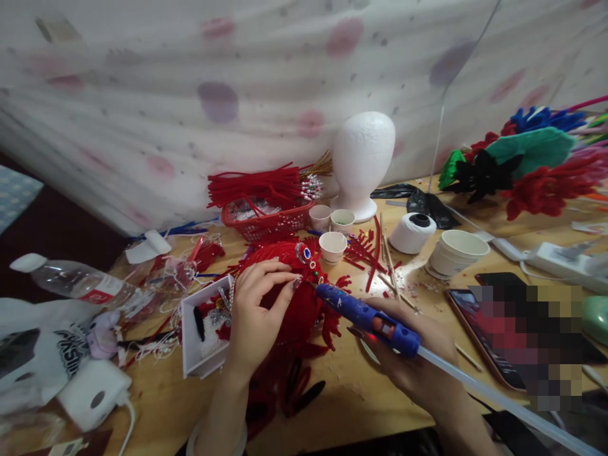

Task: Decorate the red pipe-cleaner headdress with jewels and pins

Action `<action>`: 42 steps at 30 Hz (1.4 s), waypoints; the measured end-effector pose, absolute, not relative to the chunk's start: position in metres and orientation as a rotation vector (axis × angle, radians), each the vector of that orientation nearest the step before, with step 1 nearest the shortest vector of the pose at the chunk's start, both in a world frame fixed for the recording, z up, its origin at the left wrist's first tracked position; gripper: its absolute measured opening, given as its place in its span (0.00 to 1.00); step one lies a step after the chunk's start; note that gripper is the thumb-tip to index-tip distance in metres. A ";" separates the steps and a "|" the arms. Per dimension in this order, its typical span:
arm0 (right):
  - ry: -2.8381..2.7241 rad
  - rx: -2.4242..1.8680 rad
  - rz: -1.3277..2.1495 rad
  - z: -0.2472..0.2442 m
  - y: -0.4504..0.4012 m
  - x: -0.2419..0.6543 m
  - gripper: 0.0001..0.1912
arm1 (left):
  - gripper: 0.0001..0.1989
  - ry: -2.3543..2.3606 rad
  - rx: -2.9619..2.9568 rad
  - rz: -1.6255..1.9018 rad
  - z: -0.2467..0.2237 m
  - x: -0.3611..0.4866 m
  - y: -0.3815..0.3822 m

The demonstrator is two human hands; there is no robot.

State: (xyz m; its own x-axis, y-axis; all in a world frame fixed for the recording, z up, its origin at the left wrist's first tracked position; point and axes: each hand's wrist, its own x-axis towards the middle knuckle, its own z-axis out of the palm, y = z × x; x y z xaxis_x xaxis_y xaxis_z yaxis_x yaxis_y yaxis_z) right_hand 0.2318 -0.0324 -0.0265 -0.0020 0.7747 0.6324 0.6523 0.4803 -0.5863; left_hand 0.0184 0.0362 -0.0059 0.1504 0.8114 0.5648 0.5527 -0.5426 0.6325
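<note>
foam head (pixel 363 158), red basket (pixel 268 223), water bottle (pixel 76 280)

Your left hand (pixel 259 310) covers part of the red headpiece (pixel 289 297), and the tablet screen (pixel 522 335) at right is pixelated.

Wooden table (pixel 351 392), white spotted cloth (pixel 190 95) hanging behind, dark floor (pixel 57 234) at left

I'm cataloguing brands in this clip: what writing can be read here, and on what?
Bag, black lettering: too blurred to read.
Water bottle, red label: no legible text.
Blue glue gun in right hand: specks, no words.
Phone: screen pixelated.
Nothing legible.
</note>
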 end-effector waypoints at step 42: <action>-1.285 -1.161 0.304 -0.060 -0.045 0.261 0.14 | 0.05 1.634 2.618 1.337 -0.008 0.039 0.017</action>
